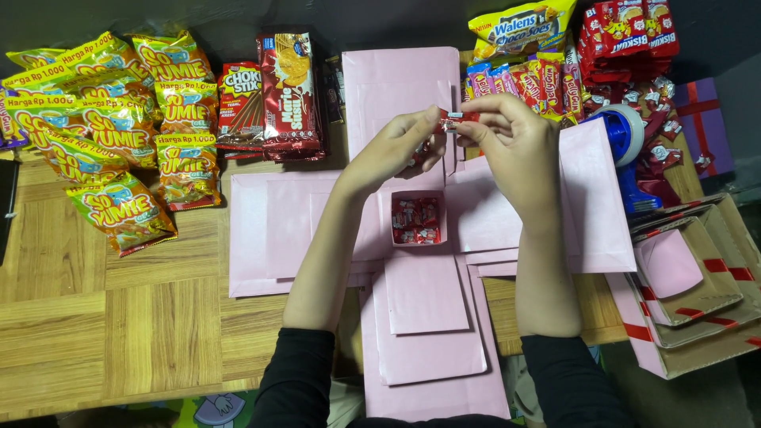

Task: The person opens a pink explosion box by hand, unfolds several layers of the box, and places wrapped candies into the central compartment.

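Both my hands are raised over the middle of an unfolded pink paper box (269,230) lying flat in a cross shape on the wooden table. Between the fingertips of my left hand (392,147) and my right hand (515,143) I hold a small red wrapped candy (456,119). Below my hands, the small square compartment (418,220) at the centre of the pink box holds several more red wrapped candies.
Yellow snack bags (119,119) lie at the left, dark red wafer-stick packs (273,95) behind the box. Candy strips (523,83), a yellow bag and red packs sit at the back right beside a blue tape dispenser (630,150). Nested cardboard lids (697,277) are at the right.
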